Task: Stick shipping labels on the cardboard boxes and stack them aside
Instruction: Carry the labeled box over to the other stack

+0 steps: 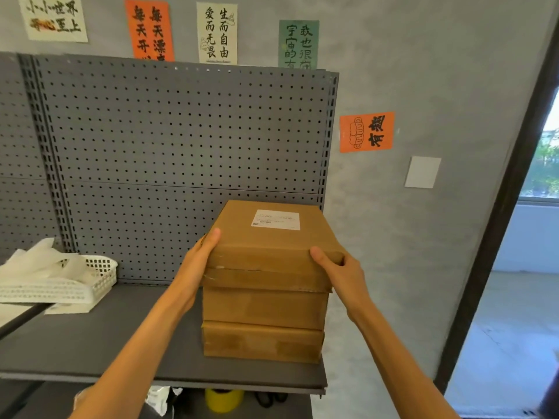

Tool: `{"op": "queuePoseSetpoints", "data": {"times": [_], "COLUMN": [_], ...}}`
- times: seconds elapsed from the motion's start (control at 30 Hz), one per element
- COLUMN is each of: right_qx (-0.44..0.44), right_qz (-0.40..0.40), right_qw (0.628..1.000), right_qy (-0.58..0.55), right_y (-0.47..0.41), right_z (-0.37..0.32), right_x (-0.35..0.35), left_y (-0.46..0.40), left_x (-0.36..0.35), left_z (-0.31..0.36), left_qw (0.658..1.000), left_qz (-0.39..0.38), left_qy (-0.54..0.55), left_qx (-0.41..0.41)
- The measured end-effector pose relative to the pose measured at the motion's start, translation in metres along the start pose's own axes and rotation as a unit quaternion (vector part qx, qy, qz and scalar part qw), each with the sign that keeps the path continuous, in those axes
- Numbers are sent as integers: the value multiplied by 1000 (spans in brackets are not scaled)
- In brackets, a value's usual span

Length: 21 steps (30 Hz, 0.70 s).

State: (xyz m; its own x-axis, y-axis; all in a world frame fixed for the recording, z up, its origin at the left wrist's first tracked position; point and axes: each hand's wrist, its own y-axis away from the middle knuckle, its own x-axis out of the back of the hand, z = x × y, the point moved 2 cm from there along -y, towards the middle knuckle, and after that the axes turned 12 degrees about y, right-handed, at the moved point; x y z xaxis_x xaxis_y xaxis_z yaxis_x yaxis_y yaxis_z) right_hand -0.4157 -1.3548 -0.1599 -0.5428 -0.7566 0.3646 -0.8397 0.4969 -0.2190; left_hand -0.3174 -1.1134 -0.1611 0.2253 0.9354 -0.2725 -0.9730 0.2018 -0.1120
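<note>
Stack of three cardboard boxes at the right end of the grey shelf (90, 343), near its front edge, backed by the pegboard (181, 131).

Top box (273, 237): held at its near corners by both hands. Sits on the middle box (264, 306), slightly skewed, its near right corner overhanging a little. Whether its full weight is down I cannot tell.

Shipping label (276, 219): white, stuck flat on the lid of the top box, toward the far right part. Print too small to read.

Left hand (198, 258): wraps the near left corner, thumb laid on the lid, fingers hidden round the side.

Right hand (338, 267): grips the near right corner, thumb on the lid edge, fingers curled round the side.

Bottom box (261, 343): flat on the shelf, squarely under the middle one.

Left end of the shelf: white basket (101, 273) with white bags or sheets (36, 261) piled in and over it.

Below the shelf front edge: yellow tape roll (223, 400), partly hidden.

Wall behind: paper posters with brush lettering, one orange poster (366, 132) right of the pegboard.
</note>
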Motion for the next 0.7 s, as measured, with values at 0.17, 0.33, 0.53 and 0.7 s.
{"op": "queuePoseSetpoints", "data": {"times": [0.17, 0.33, 0.53, 0.7], "right_qx": [5, 13, 12, -7], "right_qz": [-20, -6, -18, -39], "right_qw": [1000, 999, 999, 999], "right_qy": [21, 34, 35, 19], "right_y": [-10, -17, -15, -12], "right_z": [9, 13, 10, 4], "right_x": [-8, -13, -12, -10], "left_y": [-19, -34, -33, -26], "left_x": [3, 7, 2, 2], "left_z": [-12, -18, -19, -8], "left_qw": [999, 998, 996, 987], "left_qz": [34, 45, 71, 75], "left_qy": [-15, -33, -49, -142], "left_qx": [6, 8, -7, -3]}}
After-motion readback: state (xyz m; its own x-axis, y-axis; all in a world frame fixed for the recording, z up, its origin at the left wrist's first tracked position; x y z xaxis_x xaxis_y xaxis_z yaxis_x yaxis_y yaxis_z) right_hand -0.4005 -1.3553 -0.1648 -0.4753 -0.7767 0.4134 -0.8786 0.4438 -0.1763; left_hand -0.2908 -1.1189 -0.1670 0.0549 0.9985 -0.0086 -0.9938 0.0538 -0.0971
